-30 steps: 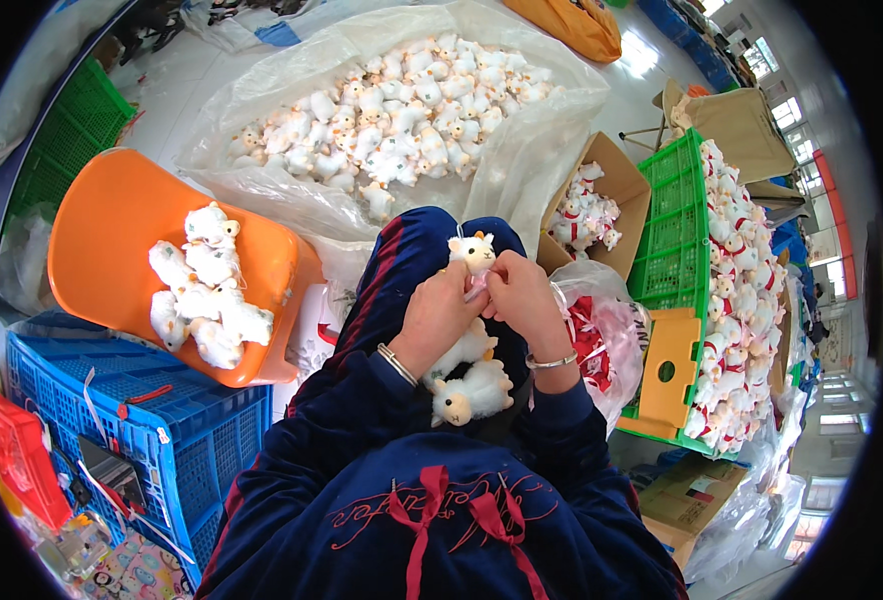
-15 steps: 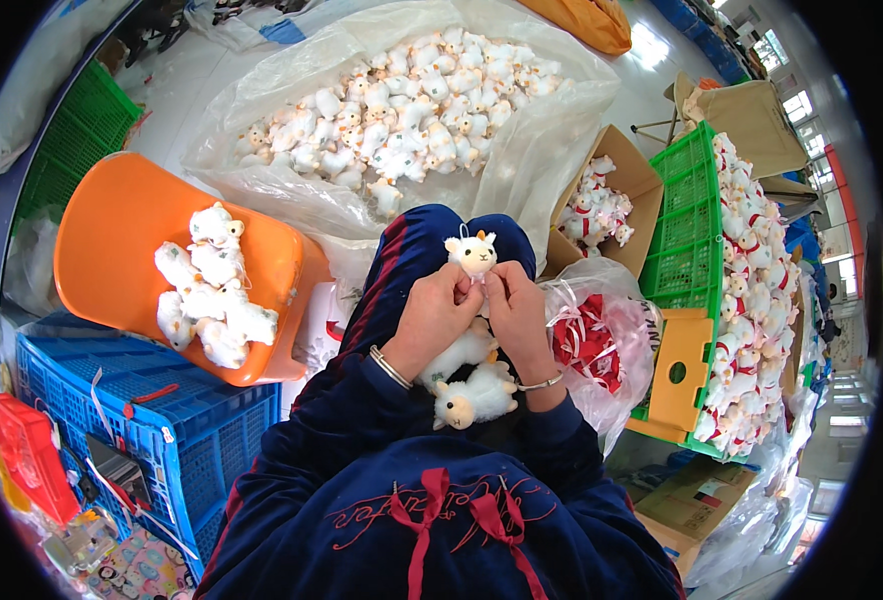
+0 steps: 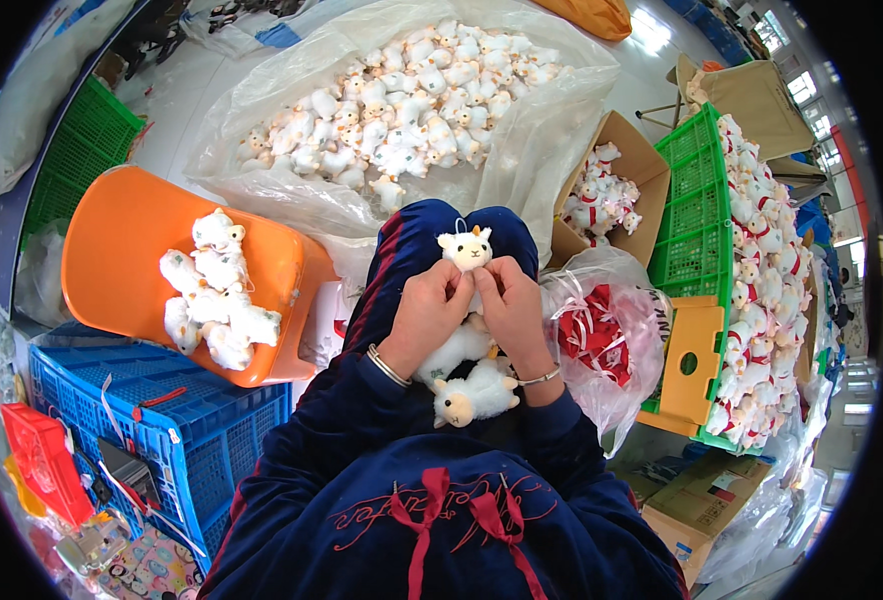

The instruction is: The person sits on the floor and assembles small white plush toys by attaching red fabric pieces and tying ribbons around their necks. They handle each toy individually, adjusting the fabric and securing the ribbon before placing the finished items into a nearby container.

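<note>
Between my knees I hold up a small white plush sheep point(image 3: 467, 249) with a loop on its head, its face toward me. My left hand point(image 3: 428, 312) and my right hand point(image 3: 511, 312) meet at its neck, thumbs and forefingers pinched close together. Whatever thin piece lies between the fingertips is hidden. Below my hands, another plush sheep point(image 3: 475, 394) lies on its side in my lap, next to a further white plush body point(image 3: 454, 352) partly covered by my hands.
An orange chair point(image 3: 112, 240) at left carries several plush sheep, above a blue crate point(image 3: 227, 430). Ahead spreads a clear plastic sheet point(image 3: 252, 110) heaped with them. At right are a bag of red ribbons point(image 3: 594, 335), a cardboard box point(image 3: 644, 160) and a full green crate point(image 3: 687, 210).
My hands stay at the plush sheep's neck; its head has tipped slightly left. The surroundings shift a little with my head's movement.
</note>
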A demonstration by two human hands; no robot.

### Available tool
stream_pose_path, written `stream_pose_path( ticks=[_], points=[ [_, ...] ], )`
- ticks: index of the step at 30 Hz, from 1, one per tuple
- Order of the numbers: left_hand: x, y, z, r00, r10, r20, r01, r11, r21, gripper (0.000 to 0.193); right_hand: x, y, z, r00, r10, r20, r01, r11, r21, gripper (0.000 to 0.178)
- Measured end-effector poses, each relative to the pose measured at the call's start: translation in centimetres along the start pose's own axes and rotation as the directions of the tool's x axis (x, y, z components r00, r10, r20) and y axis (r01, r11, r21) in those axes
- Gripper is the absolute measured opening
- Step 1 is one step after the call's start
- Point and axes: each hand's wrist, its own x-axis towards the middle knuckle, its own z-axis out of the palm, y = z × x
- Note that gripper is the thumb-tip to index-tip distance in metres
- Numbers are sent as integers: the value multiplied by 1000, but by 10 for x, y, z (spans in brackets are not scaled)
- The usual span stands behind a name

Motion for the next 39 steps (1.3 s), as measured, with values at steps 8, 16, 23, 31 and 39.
stream_pose_path(
  ticks=[8, 16, 23, 31, 39],
  points=[
    [-11, -11, 1, 998, -51, 22, 53, 991, -120, 24, -8, 14, 16, 981, -63, -184, 71, 997, 37, 17],
    [-7, -3, -9, 967, -219, 131, 246, 939, -240, 25, -1, 6, 10, 994, 48, -93, -37, 992, 123, 18],
    [-4, -5, -4, 996, -89, 23, 90, 993, -77, 25, 0, 8, 11, 996, -10, -88, 18, 996, 92, 20],
    [-5, -19, -2, 978, -195, 72, 202, 974, -99, 21, -2, 19, 20, 990, -66, -121, 76, 994, 81, 21],
    [-12, 9, -28, 967, -241, 81, 244, 969, -40, 38, -10, 28, -9, 986, 167, -1, -147, 869, 472, 29]
  ],
)
